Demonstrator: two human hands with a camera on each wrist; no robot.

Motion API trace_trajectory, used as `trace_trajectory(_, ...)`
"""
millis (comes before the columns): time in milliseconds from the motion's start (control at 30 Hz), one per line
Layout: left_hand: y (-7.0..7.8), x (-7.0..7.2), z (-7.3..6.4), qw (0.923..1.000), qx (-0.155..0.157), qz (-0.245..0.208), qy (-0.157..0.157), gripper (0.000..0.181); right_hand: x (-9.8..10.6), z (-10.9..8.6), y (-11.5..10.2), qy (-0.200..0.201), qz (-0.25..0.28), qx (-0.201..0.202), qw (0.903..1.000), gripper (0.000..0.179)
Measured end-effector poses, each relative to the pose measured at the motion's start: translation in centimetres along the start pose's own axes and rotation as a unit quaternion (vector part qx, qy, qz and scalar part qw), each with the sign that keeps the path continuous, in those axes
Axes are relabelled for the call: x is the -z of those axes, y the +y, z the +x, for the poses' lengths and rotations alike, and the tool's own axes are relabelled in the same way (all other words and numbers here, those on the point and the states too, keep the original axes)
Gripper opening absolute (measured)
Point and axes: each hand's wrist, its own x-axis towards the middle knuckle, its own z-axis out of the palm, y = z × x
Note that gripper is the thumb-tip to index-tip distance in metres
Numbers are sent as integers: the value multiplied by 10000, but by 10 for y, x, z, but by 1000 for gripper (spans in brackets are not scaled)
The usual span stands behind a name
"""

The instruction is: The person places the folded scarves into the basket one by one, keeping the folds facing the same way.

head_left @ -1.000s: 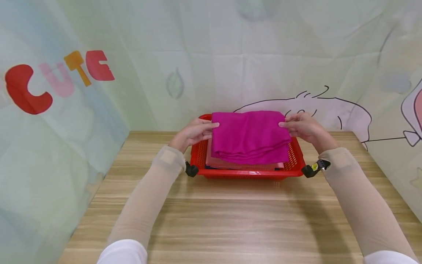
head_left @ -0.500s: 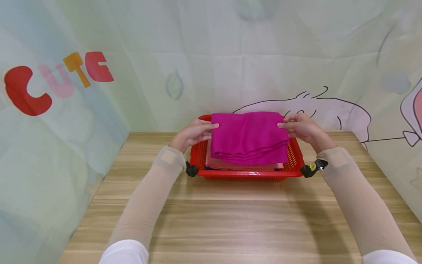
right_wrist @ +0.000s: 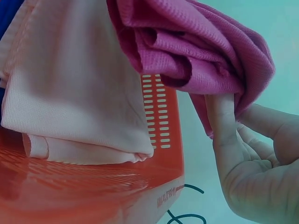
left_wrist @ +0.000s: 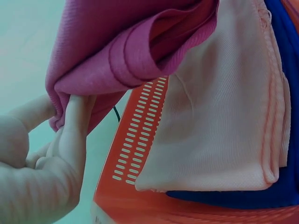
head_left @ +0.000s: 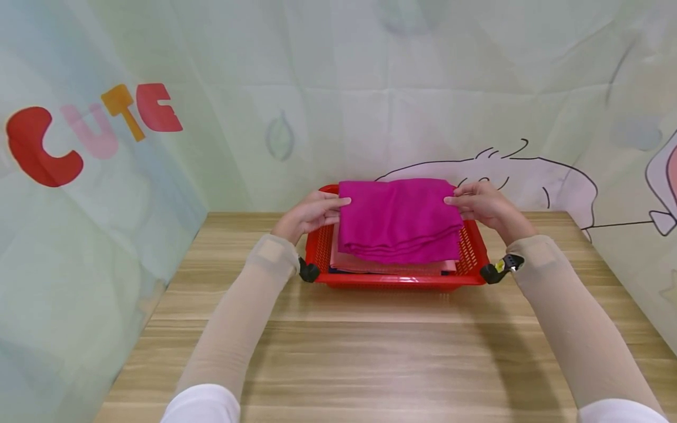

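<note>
A folded magenta cloth (head_left: 399, 217) is held by its two side edges over a red plastic basket (head_left: 407, 279). My left hand (head_left: 313, 212) pinches the left edge, thumb on top and fingers beneath. At the right edge my right hand (head_left: 486, 205) pinches the cloth the same way. Both wrist views show the layered folds hanging above the basket. Inside it lies a folded pale pink cloth (left_wrist: 219, 107), and under that a dark blue cloth (left_wrist: 233, 197) shows along the edge. The magenta cloth hides much of the stack in the head view.
The basket stands on a wood-grain table (head_left: 381, 358) near its back edge. Behind and to the left hangs a printed backdrop (head_left: 338, 106) with coloured letters and a drawn outline figure. The basket's slotted side wall (right_wrist: 156, 112) rises beside the pink cloth.
Both hands keep their pinch on the magenta cloth. My right hand has shifted very slightly left; otherwise the cloth and basket look nearly the same.
</note>
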Motion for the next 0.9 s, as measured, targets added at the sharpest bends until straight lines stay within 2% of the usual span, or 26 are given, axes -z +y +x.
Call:
trace_trajectory(200, 0, 0, -2, 10000, 20, -38, -9, 52, -1, 1, 2, -1, -34, 4, 10000, 26)
trace_trajectory(467, 0, 0, -2, 10000, -28, -76, -23, 30, -2, 3, 4, 12, -56, -17, 10000, 23)
trace_trajectory(700, -1, 0, -1, 10000, 30, 15, 44, 30, -3, 6, 6, 20, -147, -48, 9999, 26)
trace_trajectory(900, -1, 0, 0, 9999, 85, 72, 102, 22, -4, 6, 7, 50, -190, -78, 9998, 27)
